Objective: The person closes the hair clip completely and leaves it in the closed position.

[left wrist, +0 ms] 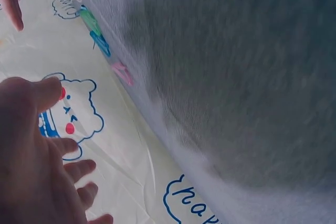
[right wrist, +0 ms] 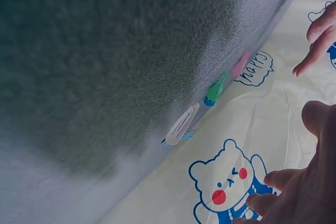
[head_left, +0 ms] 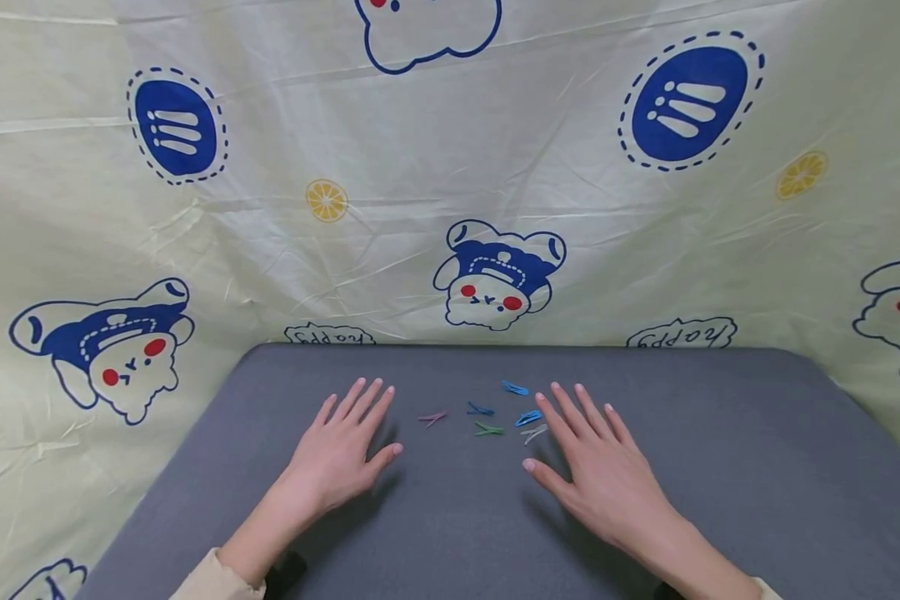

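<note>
Several small snap hair clips lie on the grey table between my hands. In the head view a pink hair clip point(head_left: 432, 418) lies nearest my left hand point(head_left: 341, 454). Right of it are a dark blue hair clip point(head_left: 480, 409) and a green hair clip point(head_left: 489, 429). Close to the fingers of my right hand point(head_left: 607, 471) are a white hair clip point(head_left: 534, 433) and a bright blue hair clip point(head_left: 528, 417); another blue hair clip point(head_left: 515, 388) lies farther back. Both hands hover over the table with fingers spread, holding nothing.
The grey table point(head_left: 450, 533) has rounded far corners. Behind it hangs a pale sheet point(head_left: 390, 275) printed with bears, lettering and orange slices, reaching down to the table's far edge.
</note>
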Available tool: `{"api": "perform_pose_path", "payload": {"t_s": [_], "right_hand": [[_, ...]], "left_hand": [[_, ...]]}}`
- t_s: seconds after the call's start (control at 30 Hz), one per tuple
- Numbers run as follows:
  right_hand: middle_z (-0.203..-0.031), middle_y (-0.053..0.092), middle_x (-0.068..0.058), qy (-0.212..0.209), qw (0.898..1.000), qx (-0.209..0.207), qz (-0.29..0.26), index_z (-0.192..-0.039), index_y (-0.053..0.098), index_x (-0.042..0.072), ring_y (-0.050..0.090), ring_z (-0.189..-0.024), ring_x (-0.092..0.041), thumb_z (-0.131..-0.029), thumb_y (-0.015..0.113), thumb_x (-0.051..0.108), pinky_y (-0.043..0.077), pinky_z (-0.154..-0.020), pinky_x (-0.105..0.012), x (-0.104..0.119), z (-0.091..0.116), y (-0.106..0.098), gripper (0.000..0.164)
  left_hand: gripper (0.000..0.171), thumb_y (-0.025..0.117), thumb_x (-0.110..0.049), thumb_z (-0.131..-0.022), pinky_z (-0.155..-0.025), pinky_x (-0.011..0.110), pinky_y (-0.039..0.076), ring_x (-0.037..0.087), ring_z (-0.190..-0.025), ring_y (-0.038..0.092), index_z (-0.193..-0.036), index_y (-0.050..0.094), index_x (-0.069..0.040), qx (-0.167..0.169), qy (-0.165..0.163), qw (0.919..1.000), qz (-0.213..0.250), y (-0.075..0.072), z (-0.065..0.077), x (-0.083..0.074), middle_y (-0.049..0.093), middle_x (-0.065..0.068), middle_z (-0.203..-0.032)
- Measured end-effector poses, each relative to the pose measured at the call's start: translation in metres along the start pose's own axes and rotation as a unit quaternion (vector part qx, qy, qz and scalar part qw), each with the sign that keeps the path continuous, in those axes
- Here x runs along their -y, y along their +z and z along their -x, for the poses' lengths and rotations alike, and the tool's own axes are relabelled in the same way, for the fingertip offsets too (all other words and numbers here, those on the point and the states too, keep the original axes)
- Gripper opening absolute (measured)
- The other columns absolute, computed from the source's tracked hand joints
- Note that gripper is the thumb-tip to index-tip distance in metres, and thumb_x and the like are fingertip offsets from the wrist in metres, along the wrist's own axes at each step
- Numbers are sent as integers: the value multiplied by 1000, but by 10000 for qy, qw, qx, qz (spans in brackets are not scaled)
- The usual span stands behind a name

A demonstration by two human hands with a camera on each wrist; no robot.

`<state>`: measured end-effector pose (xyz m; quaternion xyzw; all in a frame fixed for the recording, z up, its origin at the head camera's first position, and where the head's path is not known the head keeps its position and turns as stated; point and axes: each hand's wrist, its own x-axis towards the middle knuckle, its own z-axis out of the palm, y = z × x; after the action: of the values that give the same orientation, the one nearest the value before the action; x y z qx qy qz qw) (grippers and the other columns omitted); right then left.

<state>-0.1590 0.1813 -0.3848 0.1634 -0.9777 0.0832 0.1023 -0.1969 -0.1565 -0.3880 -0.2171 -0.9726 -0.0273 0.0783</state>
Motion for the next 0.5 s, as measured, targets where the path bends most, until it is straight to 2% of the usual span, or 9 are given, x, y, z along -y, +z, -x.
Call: {"api": "perform_pose_path", "payload": {"t_s": [0.13, 0.23, 0.37, 0.5], "right_hand": [[-162, 19, -7, -120, 9999, 21, 58, -156, 28, 21, 10, -148, -32, -90, 37, 76, 8, -114, -58, 4, -9, 3, 87], [-162, 19, -6, -221, 9997, -10, 80, -156, 29, 21, 10, -149, -31, -90, 46, 71, 8, -115, -57, 7, -15, 6, 85], [-161, 22, -5, -495, 9982, -316, 85, -155, 33, 19, 15, -148, -29, -91, 59, 59, 11, -115, -55, 8, -24, 11, 80], [-160, 26, -5, -800, 9951, -584, 44, -154, 35, 18, 19, -147, -27, -92, 62, 51, 13, -116, -52, 9, -33, 14, 75]], "left_hand": [[78, 50, -59, -96, -116, 51, 13, 23, -149, 11, -158, 23, -19, 122, 100, 9998, 142, -3, -7, 5, 18, 3, -162], [79, 52, -58, -95, -117, 50, 14, 22, -149, 12, -157, 23, -19, 98, 207, 9993, 283, -4, -11, 8, 19, 2, -162], [77, 54, -55, -95, -117, 47, 16, 21, -148, 14, -157, 26, -17, -16, 441, 9977, 520, -4, -16, 12, 22, 1, -161], [74, 59, -48, -96, -116, 47, 20, 21, -147, 18, -155, 30, -14, -40, 614, 9951, 769, -3, -21, 18, 27, 2, -160]]}}
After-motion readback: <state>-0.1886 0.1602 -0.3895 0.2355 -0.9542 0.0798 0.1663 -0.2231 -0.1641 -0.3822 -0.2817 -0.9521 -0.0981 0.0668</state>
